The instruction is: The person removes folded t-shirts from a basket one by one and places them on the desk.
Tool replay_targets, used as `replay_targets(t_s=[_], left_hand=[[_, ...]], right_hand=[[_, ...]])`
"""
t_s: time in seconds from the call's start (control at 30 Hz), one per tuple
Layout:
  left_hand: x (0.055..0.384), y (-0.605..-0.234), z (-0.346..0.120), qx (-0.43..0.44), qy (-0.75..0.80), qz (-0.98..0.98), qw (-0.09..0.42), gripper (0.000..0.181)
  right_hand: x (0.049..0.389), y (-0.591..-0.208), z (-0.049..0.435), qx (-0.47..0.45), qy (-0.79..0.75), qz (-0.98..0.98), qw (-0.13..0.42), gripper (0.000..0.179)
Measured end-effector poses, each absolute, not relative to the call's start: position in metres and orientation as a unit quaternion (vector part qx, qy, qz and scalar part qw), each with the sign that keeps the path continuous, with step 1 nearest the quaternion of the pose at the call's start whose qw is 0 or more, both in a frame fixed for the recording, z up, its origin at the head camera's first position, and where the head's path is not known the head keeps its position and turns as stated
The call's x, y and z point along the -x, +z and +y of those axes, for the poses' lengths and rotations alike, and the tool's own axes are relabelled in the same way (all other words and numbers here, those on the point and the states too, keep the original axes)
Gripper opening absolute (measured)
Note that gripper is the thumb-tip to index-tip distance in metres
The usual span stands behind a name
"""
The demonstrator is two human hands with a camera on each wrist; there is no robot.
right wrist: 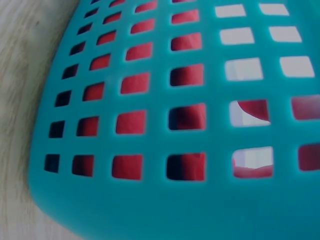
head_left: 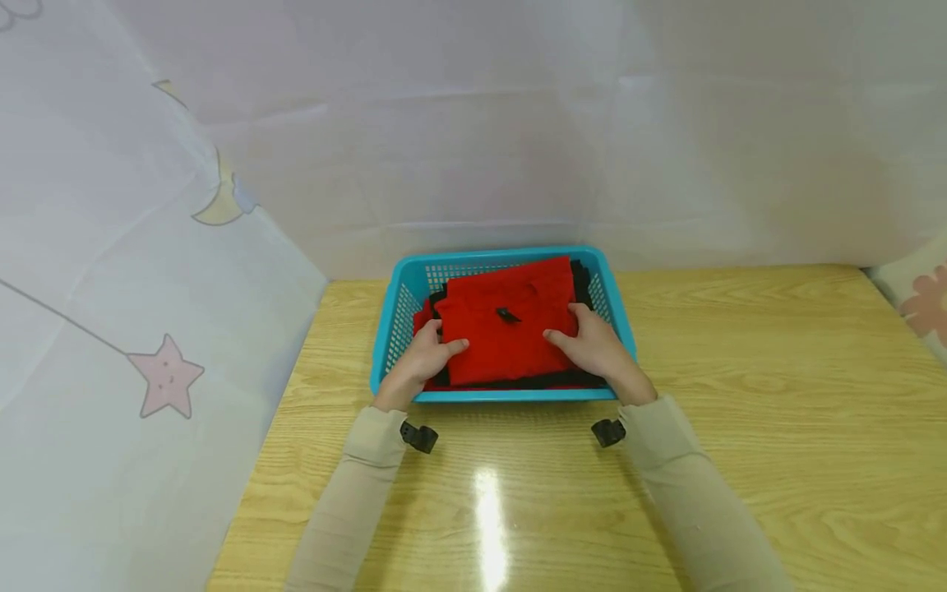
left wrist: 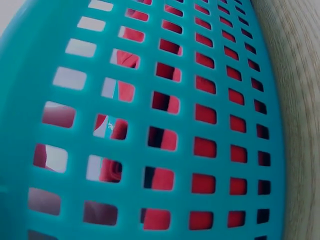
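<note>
A folded red shirt (head_left: 510,349) with a small dark mark near its middle lies on top of dark and red cloth (head_left: 547,381) inside a blue plastic basket (head_left: 510,395). My left hand (head_left: 424,355) reaches over the front left of the basket and holds the shirt's left side, thumb on top. On the opposite side my right hand (head_left: 594,344) holds the shirt's right edge, its thumb also over the fabric. The fingers beneath are mostly hidden. Both wrist views are filled by the basket's perforated wall (left wrist: 185,125), with red and dark cloth showing through the holes.
The basket stands on a light wooden table (head_left: 762,395), near its back edge. Behind it hangs a pale sheet (head_left: 488,164), which continues down the left side with a printed pink star (head_left: 166,376). Each wrist carries a small black camera (head_left: 420,437).
</note>
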State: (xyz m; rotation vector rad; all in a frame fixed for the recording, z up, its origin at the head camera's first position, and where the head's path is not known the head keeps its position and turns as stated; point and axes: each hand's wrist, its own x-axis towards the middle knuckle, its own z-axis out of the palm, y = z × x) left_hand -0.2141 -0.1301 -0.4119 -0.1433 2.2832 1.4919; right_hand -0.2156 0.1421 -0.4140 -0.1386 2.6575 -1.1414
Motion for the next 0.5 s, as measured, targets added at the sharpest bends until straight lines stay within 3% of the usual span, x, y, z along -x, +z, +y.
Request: replay_targets(t_s=[0.5], left_hand=[[0.2124, -0.4102, -0.1295, 0.037, 0.551, 0.807, 0.212, 0.077]], right_hand=[[0.2164, -0.413, 0.1422, 0.029, -0.413, 0.903, 0.118, 0.073]])
